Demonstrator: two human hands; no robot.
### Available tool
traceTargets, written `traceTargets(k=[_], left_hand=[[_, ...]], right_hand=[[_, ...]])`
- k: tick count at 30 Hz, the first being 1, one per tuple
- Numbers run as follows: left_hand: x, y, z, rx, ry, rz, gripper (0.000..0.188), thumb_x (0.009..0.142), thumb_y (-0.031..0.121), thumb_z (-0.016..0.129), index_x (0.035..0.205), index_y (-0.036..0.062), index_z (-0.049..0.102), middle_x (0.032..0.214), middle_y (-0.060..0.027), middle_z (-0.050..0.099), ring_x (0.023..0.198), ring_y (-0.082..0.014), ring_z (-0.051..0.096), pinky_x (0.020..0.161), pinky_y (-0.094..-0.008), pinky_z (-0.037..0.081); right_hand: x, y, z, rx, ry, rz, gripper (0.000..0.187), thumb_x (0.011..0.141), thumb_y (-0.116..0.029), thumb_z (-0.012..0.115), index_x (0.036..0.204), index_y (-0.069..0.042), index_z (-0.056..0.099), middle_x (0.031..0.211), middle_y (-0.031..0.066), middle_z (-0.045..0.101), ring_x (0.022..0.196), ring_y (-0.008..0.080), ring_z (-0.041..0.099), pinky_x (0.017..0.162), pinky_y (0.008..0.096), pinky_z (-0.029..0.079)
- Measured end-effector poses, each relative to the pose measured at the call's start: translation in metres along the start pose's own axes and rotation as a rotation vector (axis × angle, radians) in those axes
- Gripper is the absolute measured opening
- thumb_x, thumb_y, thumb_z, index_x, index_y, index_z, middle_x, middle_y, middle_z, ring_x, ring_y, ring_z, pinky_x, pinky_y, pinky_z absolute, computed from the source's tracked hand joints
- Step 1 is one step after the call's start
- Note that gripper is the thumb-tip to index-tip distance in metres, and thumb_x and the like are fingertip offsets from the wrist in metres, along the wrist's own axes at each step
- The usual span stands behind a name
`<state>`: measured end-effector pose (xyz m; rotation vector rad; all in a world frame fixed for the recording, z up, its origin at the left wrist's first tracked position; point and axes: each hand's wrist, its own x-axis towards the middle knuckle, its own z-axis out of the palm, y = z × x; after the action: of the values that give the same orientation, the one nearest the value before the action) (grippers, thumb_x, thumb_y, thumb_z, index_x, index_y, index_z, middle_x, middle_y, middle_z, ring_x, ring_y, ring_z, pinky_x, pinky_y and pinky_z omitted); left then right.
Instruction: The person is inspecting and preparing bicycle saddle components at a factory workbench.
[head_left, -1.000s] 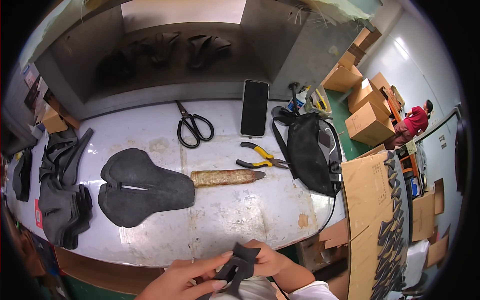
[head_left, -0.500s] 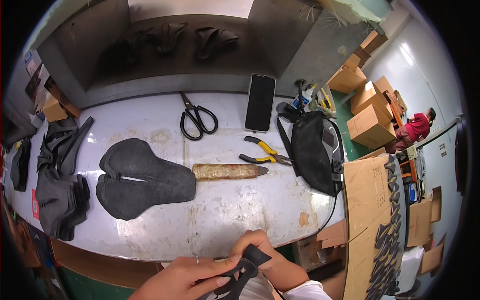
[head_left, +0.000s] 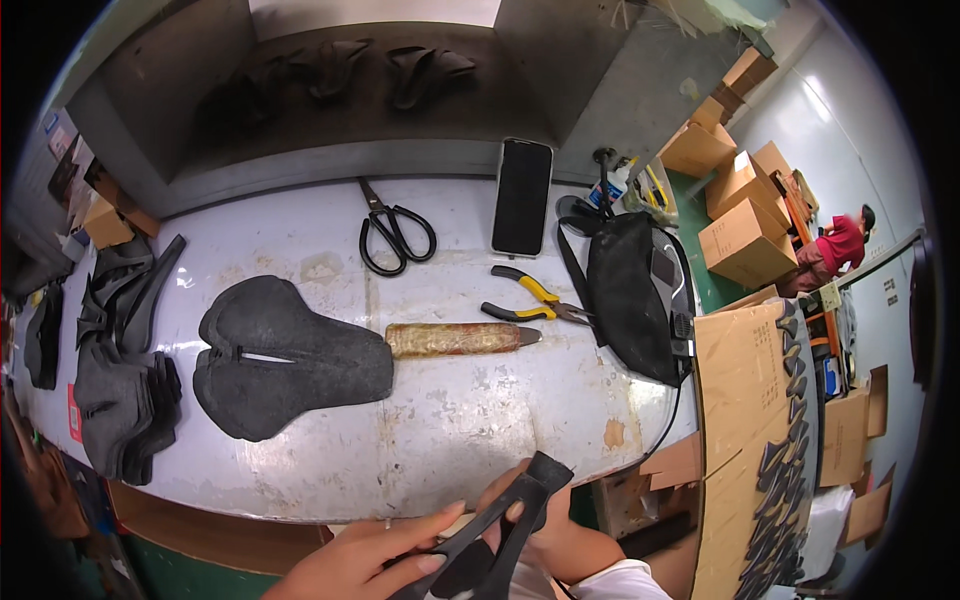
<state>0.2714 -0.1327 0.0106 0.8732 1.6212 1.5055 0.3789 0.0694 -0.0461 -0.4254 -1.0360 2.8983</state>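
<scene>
At bottom centre, I have the left hand (head_left: 372, 560) and right hand (head_left: 560, 520) pinching a black piece (head_left: 515, 537); probably light, bendy, best held by its edges.

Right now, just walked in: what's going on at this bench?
A person is holding a dark forked piece in both hands at the table's near edge. The left hand grips it from the left, and the right hand is partly hidden behind it. On the table, a flat black pad lies with a wrapped-handle tool at its narrow end. Scissors, pliers and a phone lie farther back, none in hand.
</scene>
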Motion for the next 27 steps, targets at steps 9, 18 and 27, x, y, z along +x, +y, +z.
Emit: traceTargets(k=[9,18,27], left_hand=[[-0.002,-0.007,0.004,0.061,0.080,0.046,0.047,0.081,-0.002,0.066,0.127,-0.0047,0.056,0.077,-0.0087,0.065,0.063,-0.0113,0.057,0.059,-0.0239,0.045],[0.000,-0.004,0.007,-0.055,0.080,0.027,0.043,0.083,-0.003,0.065,0.126,-0.0034,0.058,0.077,-0.0096,0.065,0.064,-0.0119,0.058,0.058,-0.0250,0.045],[0.003,-0.003,0.006,0.072,0.017,0.104,0.040,0.082,-0.003,0.067,0.121,-0.0027,0.062,0.073,-0.0093,0.061,0.060,-0.0144,0.057,0.056,-0.0258,0.045]], right_hand=[[0.015,-0.005,0.018,-0.215,-0.042,0.245,0.027,0.067,-0.002,0.085,0.085,0.000,0.065,0.079,0.0090,0.069,0.071,0.0167,0.066,0.063,0.0271,0.050],[0.014,-0.005,0.017,-0.232,-0.123,0.270,0.035,0.065,-0.007,0.087,0.092,0.002,0.068,0.081,0.0067,0.069,0.073,0.0114,0.065,0.062,0.0237,0.050],[0.011,0.008,0.010,-0.087,-0.133,0.099,0.044,0.081,-0.040,0.076,0.087,0.003,0.067,0.076,0.0089,0.067,0.067,0.0156,0.064,0.058,0.0263,0.049]])
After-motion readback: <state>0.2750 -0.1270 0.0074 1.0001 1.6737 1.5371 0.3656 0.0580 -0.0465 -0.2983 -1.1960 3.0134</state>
